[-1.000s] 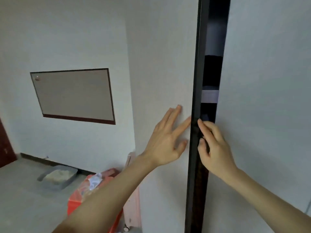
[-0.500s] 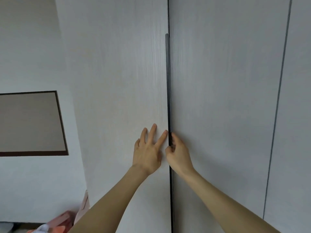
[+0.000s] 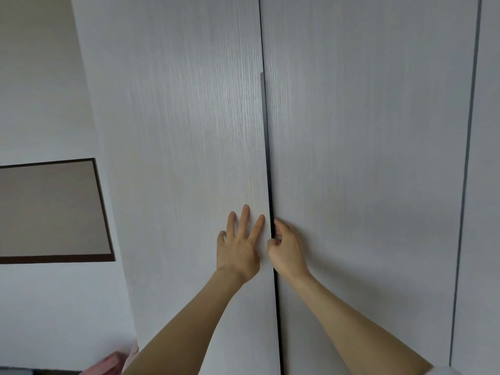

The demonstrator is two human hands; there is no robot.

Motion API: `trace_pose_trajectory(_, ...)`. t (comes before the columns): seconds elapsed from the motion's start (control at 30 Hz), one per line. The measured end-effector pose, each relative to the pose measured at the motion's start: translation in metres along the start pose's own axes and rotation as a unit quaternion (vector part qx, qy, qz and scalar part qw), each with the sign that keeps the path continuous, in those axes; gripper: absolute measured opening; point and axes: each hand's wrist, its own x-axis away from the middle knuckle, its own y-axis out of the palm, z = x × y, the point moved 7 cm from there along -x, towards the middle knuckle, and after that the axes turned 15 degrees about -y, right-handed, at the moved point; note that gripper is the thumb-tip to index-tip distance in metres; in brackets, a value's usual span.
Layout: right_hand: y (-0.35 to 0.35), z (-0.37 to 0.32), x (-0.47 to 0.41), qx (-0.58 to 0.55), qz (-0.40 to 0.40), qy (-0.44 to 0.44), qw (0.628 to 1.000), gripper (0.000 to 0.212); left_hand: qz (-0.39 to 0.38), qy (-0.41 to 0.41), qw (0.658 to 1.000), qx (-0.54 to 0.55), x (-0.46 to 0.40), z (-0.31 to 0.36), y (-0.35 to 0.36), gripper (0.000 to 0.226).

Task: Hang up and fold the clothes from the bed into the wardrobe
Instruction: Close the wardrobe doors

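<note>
Wardrobe (image 3: 365,158): doors meet at dark centre strip (image 3: 266,147), contents hidden (no clothes or bed in view) | left hand (image 3: 238,247): fingers straight, flat on left door (image 3: 189,158) | right hand (image 3: 286,250): fingers curled at the strip edge | step: likely closing doors | next: release, confirm flush.
</note>
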Motion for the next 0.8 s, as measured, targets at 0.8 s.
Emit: trace_pose_trajectory(0.8,0.009,-0.024,-0.036,0.6,-0.256,-0.217,0.726,0.072,0.018,-0.033,0.999,-0.017,-0.044,-0.037,-0.015,0.102)
